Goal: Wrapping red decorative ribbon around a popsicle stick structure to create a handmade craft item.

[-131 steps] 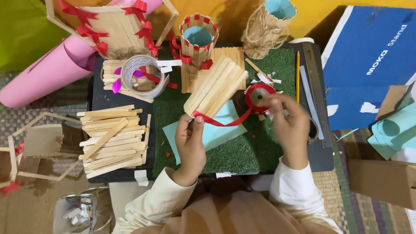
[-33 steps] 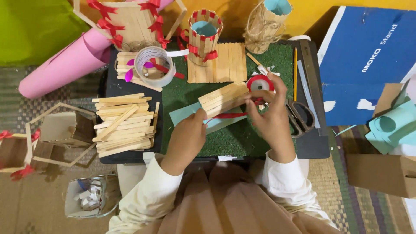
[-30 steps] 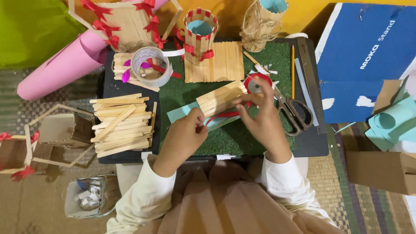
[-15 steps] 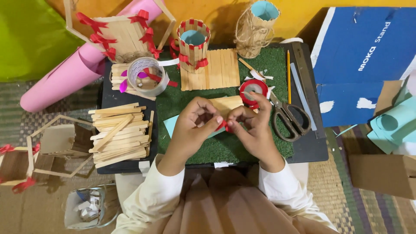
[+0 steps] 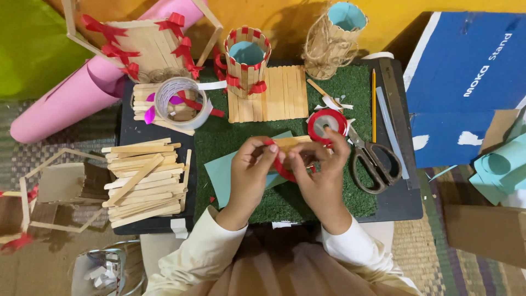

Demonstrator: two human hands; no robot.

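Head view: left hand point(image 5: 249, 172) and right hand point(image 5: 320, 175) both pinch red ribbon point(image 5: 282, 169) against stick bundle point(image 5: 290, 143) above green mat point(image 5: 246, 123). Judged step: tying; next needs steady tension.

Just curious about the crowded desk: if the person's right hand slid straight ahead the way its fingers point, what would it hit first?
Probably the red ribbon spool, just beyond the right hand; depth is unclear.

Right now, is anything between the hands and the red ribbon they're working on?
Nothing visible. The left hand and right hand both already pinch the red ribbon directly, against a small bundle of wooden sticks over the green mat.
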